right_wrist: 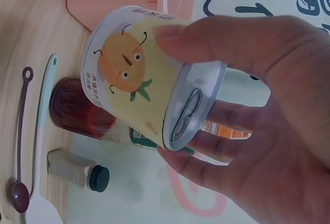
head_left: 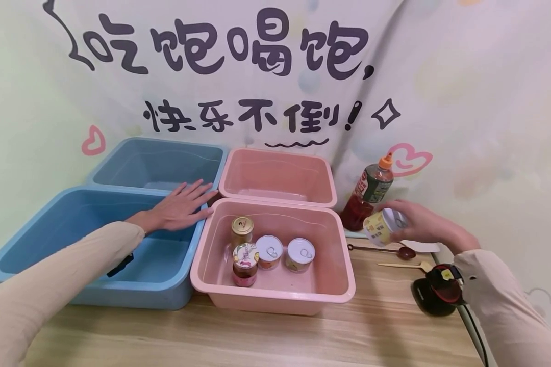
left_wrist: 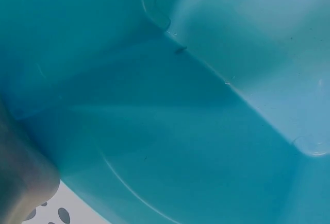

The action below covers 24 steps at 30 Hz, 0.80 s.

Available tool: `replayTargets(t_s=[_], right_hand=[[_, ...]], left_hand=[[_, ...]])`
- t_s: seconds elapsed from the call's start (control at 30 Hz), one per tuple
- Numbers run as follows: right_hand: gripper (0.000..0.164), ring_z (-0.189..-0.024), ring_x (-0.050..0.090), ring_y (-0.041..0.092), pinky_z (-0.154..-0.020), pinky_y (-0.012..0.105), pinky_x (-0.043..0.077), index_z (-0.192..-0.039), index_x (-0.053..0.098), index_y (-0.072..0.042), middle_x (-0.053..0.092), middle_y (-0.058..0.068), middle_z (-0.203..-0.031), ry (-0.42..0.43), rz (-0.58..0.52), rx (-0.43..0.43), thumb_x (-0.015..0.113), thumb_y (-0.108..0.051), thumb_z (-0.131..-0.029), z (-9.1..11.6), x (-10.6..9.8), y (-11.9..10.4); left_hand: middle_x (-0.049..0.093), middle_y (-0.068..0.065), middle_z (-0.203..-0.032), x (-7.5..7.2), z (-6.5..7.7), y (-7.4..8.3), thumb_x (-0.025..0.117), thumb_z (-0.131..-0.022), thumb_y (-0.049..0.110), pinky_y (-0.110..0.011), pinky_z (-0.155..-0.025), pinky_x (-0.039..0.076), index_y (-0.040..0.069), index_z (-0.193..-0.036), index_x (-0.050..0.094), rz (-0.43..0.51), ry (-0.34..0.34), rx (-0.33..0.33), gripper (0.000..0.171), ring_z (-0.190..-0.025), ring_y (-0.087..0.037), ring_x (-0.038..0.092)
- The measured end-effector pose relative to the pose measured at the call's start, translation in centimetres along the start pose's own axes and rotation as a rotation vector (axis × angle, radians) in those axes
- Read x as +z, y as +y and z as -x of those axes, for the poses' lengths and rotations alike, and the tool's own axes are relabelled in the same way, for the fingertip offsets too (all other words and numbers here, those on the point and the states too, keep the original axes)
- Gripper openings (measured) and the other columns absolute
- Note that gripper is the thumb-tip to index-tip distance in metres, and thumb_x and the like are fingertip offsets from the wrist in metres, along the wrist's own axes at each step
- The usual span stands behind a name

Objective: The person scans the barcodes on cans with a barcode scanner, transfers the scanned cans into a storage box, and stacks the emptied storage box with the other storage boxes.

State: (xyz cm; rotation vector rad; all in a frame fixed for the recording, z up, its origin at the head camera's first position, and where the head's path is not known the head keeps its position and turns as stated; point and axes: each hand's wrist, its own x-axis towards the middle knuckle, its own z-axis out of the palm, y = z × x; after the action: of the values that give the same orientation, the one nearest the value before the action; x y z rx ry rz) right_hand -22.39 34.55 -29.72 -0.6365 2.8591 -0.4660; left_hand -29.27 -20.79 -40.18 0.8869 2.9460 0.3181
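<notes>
My right hand (head_left: 418,221) grips a tin can (head_left: 380,228) above the table, right of the front pink bin (head_left: 275,300). In the right wrist view the can (right_wrist: 129,69) is tilted, with a yellow label, an orange cartoon fruit and a pull-ring lid; thumb and fingers span its sides. My left hand (head_left: 179,206) rests with fingers spread on the right rim of the front blue bin (head_left: 119,294). Inside the front pink bin stand a gold-lidded jar (head_left: 242,227), a jar with a patterned lid (head_left: 245,265), and two pull-ring cans, one orange-labelled (head_left: 269,252), one pale (head_left: 300,255).
Behind stand another blue bin (head_left: 158,142) and another pink bin (head_left: 280,158). A red sauce bottle (head_left: 372,188) is near the wall. Beside it lie a brown spoon (head_left: 406,253) and spatula (right_wrist: 44,116); a small seasoning jar (right_wrist: 77,170) and black device (head_left: 429,298) are nearby.
</notes>
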Motion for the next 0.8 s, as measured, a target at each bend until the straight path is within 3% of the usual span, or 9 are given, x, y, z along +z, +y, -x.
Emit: replayTargets(t_s=[0.3,0.63,0.8], right_hand=[[0.064,-0.097,0.061,0.032,-0.074,0.043,0.057,-0.129,0.057,-0.008,0.062,0.021,-0.118,-0.001,-0.014,-0.004,0.086,-0.01,-0.073,-2.8,-0.4,-0.6],[0.059,-0.099,0.061,0.036,-0.077,0.048,0.058,-0.128,0.059,-0.008,0.061,0.022,-0.118,-0.004,0.009,-0.015,0.083,-0.005,-0.074,-6.9,-1.7,-2.2],[0.059,-0.099,0.062,0.035,-0.079,0.047,0.058,-0.132,0.058,-0.011,0.063,0.022,-0.119,-0.044,0.035,0.011,0.081,-0.008,-0.077,-8.8,-2.3,-3.1]], left_hand=[[0.019,-0.017,-0.167,0.0,0.0,0.1,0.039,-0.104,0.05,-0.064,-0.122,0.006,0.014,-0.16,0.023,-0.009,-0.008,-0.014,0.068,-0.155,-0.042,0.008],[0.019,-0.016,-0.167,0.0,-0.1,0.2,0.04,-0.103,0.049,-0.065,-0.122,0.006,0.014,-0.159,0.024,-0.009,-0.002,-0.013,0.068,-0.155,-0.042,0.009],[0.021,-0.017,-0.166,-0.2,0.0,0.4,0.041,-0.103,0.049,-0.065,-0.122,0.007,0.013,-0.159,0.025,-0.002,-0.003,-0.014,0.068,-0.155,-0.043,0.01]])
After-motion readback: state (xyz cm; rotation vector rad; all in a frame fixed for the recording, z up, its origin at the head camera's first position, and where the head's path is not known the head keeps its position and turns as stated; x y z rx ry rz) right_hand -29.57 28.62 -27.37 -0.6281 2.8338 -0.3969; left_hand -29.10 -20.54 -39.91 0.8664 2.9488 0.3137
